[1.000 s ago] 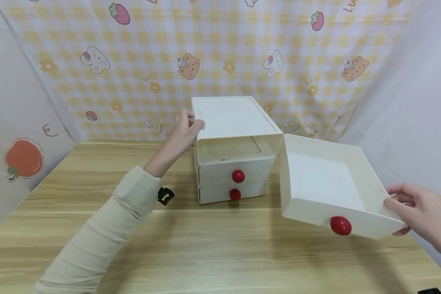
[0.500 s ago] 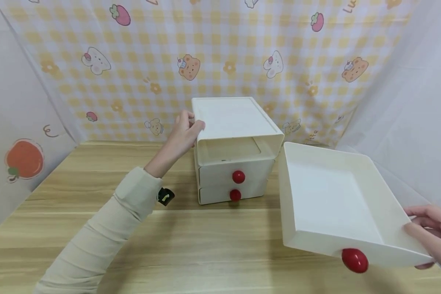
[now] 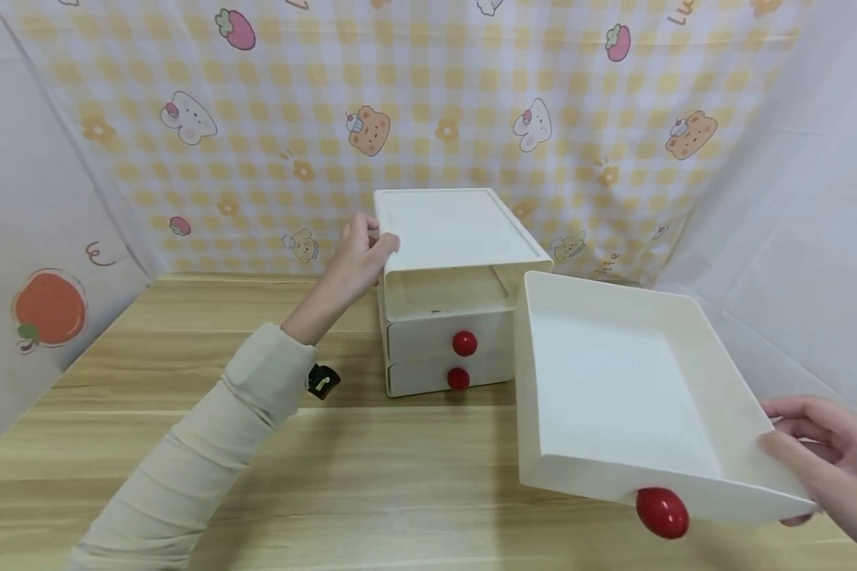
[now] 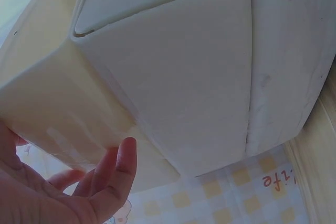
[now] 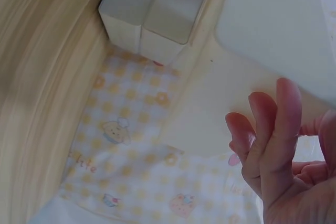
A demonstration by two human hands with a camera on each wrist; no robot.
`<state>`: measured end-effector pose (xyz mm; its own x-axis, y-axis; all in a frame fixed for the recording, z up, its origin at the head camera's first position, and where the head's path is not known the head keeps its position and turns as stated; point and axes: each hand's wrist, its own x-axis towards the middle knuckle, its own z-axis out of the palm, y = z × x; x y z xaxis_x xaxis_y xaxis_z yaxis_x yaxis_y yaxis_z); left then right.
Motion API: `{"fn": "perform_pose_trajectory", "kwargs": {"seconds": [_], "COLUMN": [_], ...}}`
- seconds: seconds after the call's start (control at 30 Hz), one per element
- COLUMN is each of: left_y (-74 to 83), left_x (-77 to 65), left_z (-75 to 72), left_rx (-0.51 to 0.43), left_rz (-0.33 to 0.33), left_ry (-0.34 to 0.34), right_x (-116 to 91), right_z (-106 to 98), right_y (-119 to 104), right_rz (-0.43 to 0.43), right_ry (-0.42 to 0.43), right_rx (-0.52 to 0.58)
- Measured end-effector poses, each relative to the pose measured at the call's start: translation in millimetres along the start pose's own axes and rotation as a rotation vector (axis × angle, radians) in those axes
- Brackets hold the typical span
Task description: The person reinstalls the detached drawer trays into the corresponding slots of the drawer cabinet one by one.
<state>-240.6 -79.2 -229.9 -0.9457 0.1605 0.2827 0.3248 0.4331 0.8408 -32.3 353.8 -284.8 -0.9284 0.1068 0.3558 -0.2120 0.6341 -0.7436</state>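
A cream-white cabinet (image 3: 464,226) stands at the back of the table, its top compartment open at the front. Two lower drawers with round red knobs (image 3: 464,343) are closed in it. My left hand (image 3: 357,258) holds the cabinet's upper left edge, thumb on top and fingers against the side, as the left wrist view (image 4: 97,182) also shows. My right hand (image 3: 831,456) grips the right wall of a pulled-out white drawer (image 3: 614,381), held tilted above the table. It has nothing in it, and a red knob (image 3: 662,512) is on its front.
A small black object (image 3: 322,381) lies on the wooden table (image 3: 414,484), left of the cabinet and partly behind the left sleeve (image 3: 257,388). A yellow checked cloth (image 3: 442,87) hangs behind, with white cloth (image 3: 813,230) at the right side.
The right hand brought the drawer lower and nearer, then leftward, so that it now overlaps the cabinet's right front corner in view. My left hand and the cabinet have stayed in place.
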Motion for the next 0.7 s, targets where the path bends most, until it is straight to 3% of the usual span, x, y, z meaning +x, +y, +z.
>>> {"fn": "perform_pose_trajectory", "kwargs": {"seconds": [0.33,0.7], "left_y": [0.7,-1.0], "left_x": [-1.5,-0.4], "left_z": [-0.2,0.2], "left_rx": [-0.001,-0.001], "left_rz": [0.004,0.022], "left_ry": [-0.001,-0.007], "right_x": [7.8,14.1], "right_z": [10.1,22.5], "right_y": [-26.3,-44.1], "right_rz": [0.061,-0.051], "right_ry": [-0.055,-0.034], "right_rx": [-0.176,-0.348]}}
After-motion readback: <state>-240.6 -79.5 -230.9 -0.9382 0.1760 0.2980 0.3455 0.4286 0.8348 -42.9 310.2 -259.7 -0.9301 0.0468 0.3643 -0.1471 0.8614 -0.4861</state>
